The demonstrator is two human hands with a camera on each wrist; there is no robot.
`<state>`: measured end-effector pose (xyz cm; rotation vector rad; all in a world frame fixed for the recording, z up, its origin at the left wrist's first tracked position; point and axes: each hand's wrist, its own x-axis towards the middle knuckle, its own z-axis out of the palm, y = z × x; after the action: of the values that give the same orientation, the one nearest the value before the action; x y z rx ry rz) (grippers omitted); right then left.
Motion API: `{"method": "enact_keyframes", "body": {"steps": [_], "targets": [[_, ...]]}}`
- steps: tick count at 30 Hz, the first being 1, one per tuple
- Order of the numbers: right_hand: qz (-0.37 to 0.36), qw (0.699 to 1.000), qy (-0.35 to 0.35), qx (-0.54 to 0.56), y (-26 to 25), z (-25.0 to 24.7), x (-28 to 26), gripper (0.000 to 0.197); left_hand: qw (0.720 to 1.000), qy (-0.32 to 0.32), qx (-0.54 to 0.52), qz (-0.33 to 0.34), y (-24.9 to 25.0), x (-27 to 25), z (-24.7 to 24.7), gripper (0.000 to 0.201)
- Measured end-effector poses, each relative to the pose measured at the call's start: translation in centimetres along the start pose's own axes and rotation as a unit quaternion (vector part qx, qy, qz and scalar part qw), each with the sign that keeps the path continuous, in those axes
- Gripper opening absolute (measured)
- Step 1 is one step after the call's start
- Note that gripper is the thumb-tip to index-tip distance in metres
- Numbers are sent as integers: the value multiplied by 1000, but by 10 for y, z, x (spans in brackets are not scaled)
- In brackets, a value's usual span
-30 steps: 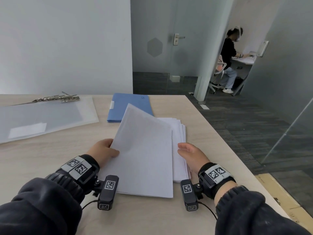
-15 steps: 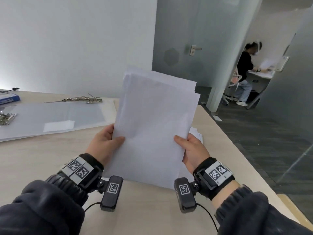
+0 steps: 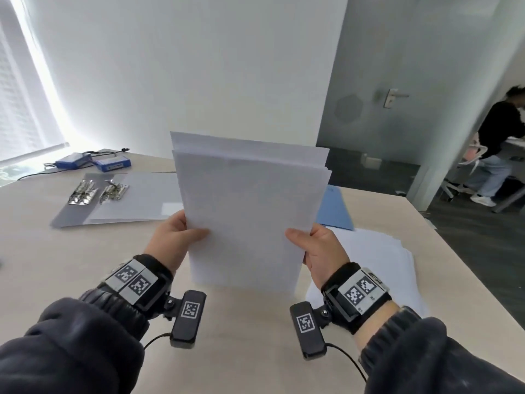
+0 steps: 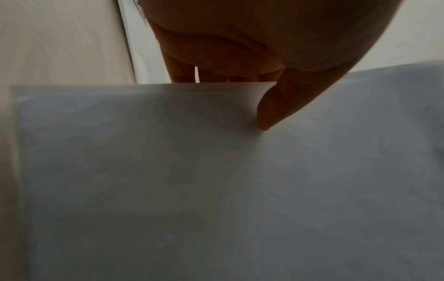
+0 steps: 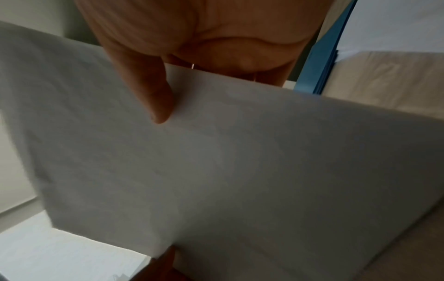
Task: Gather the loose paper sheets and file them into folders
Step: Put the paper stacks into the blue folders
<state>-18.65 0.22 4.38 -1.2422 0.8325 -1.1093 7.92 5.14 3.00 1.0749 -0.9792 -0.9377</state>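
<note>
a bundle of white paper sheets [image 3: 250, 211] is held upright between two hands above a pale table [image 3: 56, 265], its lower edge close to or on the tabletop. the left hand [image 3: 176, 240] is clasped on the bundle's left edge, thumb laid across the front and fingers [image 4: 182, 74] tucked behind; the right hand [image 3: 315, 248] is clasped on the right edge the same way. the sheets are judged to be light, thin and floppy, and smooth enough to slide over one another, as the uneven top edges already suggest; they are best taken at both long edges, low down, with the bundle kept upright so it can be tapped square. beyond the left hand an open grey folder [image 3: 122, 203] is seen lying flat, with metal clips [image 3: 99, 190] on it and two small blue devices [image 3: 93, 162] with cables further away. beyond the right hand a blue folder [image 3: 335, 209] lies partly hidden behind the bundle. just right of the right hand more loose sheets [image 3: 383, 265] are spread on the table. nothing is seen standing between the bundle and either folder, though the metal clips may catch a sheet's edge. a person sits in a far room to the right.
</note>
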Motion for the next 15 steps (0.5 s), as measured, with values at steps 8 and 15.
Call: {"method": "enact_keyframes", "body": {"steps": [8, 15], "targets": [[-16, 999, -6, -41, 6, 9, 0, 11, 1000, -11, -13, 21, -3, -7, 1, 37], [-48, 999, -6, -19, 3, 6, 5, 11, 997, -5, -29, 71, 2, -7, 7, 43]]}}
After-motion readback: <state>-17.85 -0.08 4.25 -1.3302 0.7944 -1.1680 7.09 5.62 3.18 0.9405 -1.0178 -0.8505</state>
